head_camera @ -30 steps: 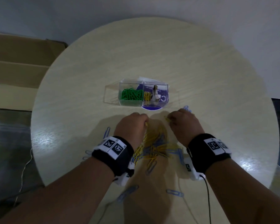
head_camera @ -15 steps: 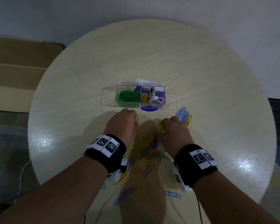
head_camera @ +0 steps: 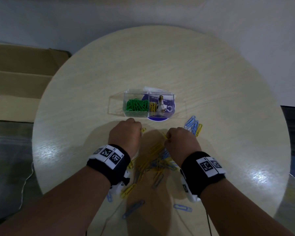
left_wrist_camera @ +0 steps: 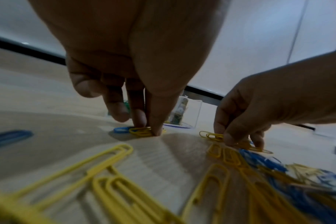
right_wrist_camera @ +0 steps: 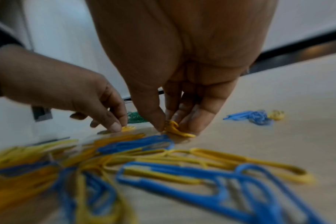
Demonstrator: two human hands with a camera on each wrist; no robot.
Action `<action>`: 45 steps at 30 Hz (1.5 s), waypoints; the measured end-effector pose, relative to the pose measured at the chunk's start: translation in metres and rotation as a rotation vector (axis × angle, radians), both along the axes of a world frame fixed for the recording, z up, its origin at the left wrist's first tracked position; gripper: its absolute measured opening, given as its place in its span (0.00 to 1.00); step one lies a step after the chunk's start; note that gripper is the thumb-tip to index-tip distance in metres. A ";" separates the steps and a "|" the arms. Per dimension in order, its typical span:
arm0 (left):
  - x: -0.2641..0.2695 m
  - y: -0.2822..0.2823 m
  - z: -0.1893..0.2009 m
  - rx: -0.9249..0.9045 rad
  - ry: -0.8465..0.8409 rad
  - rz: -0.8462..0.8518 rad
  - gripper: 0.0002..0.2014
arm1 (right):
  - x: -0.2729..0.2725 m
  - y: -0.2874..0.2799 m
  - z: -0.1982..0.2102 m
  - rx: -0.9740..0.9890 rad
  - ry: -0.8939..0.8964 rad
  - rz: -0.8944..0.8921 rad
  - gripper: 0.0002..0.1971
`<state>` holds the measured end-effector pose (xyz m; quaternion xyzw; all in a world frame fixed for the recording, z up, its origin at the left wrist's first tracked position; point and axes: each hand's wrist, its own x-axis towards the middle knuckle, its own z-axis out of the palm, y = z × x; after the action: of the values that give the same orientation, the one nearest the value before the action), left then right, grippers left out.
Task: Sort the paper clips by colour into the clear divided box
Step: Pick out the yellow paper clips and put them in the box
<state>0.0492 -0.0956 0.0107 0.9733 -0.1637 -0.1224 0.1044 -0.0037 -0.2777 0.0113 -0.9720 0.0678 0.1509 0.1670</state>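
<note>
The clear divided box (head_camera: 171, 95) stands mid-table, green clips (head_camera: 136, 105) in its left cell and a few yellow clips (head_camera: 153, 106) in the right. A mixed pile of yellow and blue clips (head_camera: 158, 160) lies between my wrists. My left hand (head_camera: 140, 129) pinches yellow clips (left_wrist_camera: 140, 131) against the table, just in front of the box; a blue clip (left_wrist_camera: 120, 129) lies beside them. My right hand (head_camera: 166, 137) pinches a small bunch of yellow clips (right_wrist_camera: 173, 128) at the pile's far edge.
A small heap of blue clips (head_camera: 192, 124) with one yellow clip lies right of my right hand. Loose blue clips (head_camera: 182, 207) lie near the table's (head_camera: 92, 82) front edge. Cardboard boxes (head_camera: 19, 79) stand on the floor at the left.
Both hands drew back from the box toward me and now grip yellow clips on the table. The blue heap at the right came into sight as my right hand moved.
</note>
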 end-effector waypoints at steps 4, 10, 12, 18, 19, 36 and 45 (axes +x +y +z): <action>0.004 -0.008 0.008 0.244 -0.076 -0.159 0.07 | 0.000 0.002 0.004 -0.053 -0.018 0.070 0.09; 0.014 -0.007 0.020 0.149 -0.004 -0.173 0.08 | 0.005 0.002 0.008 -0.039 -0.010 0.108 0.09; 0.012 -0.007 0.031 -0.067 0.032 -0.060 0.06 | 0.006 -0.002 0.010 -0.011 0.000 0.080 0.09; 0.037 -0.030 0.060 -0.552 0.027 0.244 0.02 | 0.008 -0.023 0.036 0.187 -0.141 -0.232 0.07; 0.045 -0.035 0.061 -0.572 0.008 0.267 0.02 | 0.010 -0.026 0.042 0.242 -0.173 -0.270 0.07; 0.017 0.034 0.040 -0.610 0.066 0.460 0.08 | 0.089 0.003 0.058 0.276 -0.254 -0.206 0.09; -0.067 0.074 0.010 -0.171 0.094 -0.150 0.11 | -0.033 -0.001 0.028 0.240 -0.258 0.017 0.09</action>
<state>-0.0173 -0.0220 0.0207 0.9391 -0.2410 -0.1607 0.1850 -0.0370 -0.2789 0.0390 -0.9569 0.0192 0.0335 0.2878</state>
